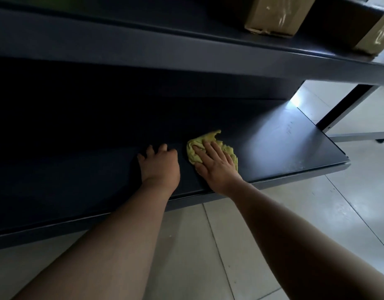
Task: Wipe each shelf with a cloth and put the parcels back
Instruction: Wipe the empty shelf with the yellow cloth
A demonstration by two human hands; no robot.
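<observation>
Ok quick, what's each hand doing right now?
Left hand: open, resting on the lower shelf, holding nothing.
Right hand: open, pressing the yellow cloth flat.

Nothing readable is showing anywhere. The cardboard parcel [275, 16] and the second parcel [374, 37] on the upper shelf [143, 40] are showing only brown faces and glossy tape. Faint pale marks are lying on the lower shelf [294, 144] near its right end, too blurred to read.

Pale grey glossy tiled floor [208, 245] spread from 6 o'clock round to 3 o'clock, crossed by thin dark grout lines; bright white glare patch [299, 100] at 2 o'clock.
</observation>
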